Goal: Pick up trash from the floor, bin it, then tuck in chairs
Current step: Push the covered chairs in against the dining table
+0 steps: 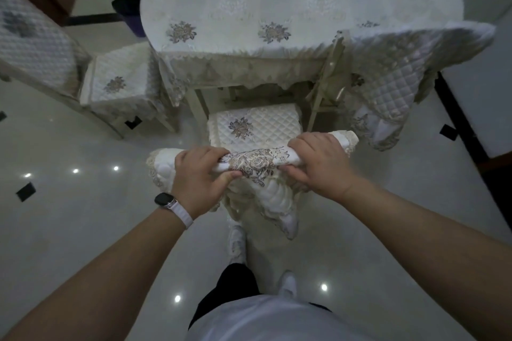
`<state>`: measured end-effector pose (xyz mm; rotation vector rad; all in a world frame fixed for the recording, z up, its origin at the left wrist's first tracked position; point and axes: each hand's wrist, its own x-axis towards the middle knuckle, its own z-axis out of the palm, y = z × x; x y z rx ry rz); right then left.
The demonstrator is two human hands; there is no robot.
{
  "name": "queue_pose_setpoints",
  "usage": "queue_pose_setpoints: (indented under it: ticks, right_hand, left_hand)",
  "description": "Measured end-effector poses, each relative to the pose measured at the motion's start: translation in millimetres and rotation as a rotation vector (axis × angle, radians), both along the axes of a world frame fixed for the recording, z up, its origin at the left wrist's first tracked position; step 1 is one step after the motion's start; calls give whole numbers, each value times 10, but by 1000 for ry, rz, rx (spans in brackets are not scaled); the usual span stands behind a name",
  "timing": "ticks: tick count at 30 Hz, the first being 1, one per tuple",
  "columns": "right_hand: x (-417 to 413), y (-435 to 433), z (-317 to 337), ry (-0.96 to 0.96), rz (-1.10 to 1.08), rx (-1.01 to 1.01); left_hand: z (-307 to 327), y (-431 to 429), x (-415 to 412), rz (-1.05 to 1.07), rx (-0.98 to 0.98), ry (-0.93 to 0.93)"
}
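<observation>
Chair: directly in front of the person, facing the table. The seat's front edge is near the hanging lace hem of the tablecloth, and most of the seat is out from under it.

Grip: the left hand and right hand are both clamped on the covered top rail of the backrest. Fingers are curled over the far side and thumbs are on the near side. The hands sit apart with the floral patch between them. There is a watch on the left wrist.

Clearances:
- Left: a strip of bare floor runs between this chair and the left chair, which is angled and pulled out from the table's corner.
- Right: tighter. The right chair has a quilted cover hanging just beside the seat's right corner, with its back up against the table edge.
- Behind: the person's white shoes are close to the backrest skirt, with glossy tile on both sides.

A dark bin stands past the table's far-left edge, well apart from the chair.
</observation>
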<state>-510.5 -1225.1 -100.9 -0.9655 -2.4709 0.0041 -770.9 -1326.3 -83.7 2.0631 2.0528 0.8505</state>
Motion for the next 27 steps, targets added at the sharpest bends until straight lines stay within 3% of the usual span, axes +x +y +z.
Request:
queue_pose_setpoints:
  ticks: [14,27]
  right_hand:
    - [-579,846,96,-41,-135,63]
    - [-931,1160,-128,-140,-223,-39]
  left_hand:
    - [83,1121,-621,-95,-3,-11]
    - [-196,1709,-1028,-210,-74,-27]
